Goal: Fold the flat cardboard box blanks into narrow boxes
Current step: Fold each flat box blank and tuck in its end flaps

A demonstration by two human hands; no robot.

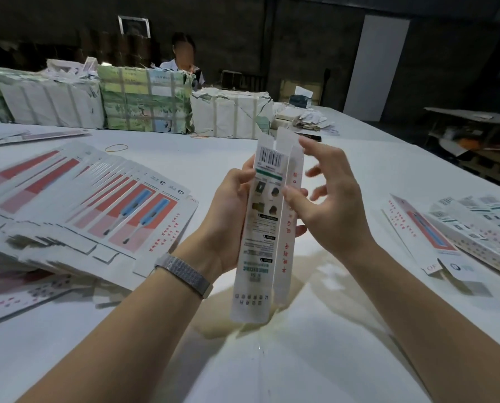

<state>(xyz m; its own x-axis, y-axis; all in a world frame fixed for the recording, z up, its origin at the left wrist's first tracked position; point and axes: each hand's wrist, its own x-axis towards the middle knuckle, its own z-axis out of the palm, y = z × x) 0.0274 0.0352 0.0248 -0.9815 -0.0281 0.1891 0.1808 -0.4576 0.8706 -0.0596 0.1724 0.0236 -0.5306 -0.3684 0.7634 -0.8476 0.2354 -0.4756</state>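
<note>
A long narrow white box (259, 228), partly folded, stands upright above the white table (315, 359), its barcode end up and top flaps open. My left hand (231, 216) grips it from the left, fingers wrapped behind it. My right hand (330, 205) hovers at its right side with fingers spread and blurred; the thumb touches the box's right panel. A fanned pile of flat red-and-white box blanks (103, 205) lies on the table to the left. Folded narrow boxes (475, 231) lie at the right.
Strapped paper bundles (144, 100) line the far side of the table, with a person (183, 58) seated behind them. Rubber bands (116, 147) lie on the table near the bundles. A dark floor and another bench (475, 117) are off the right edge.
</note>
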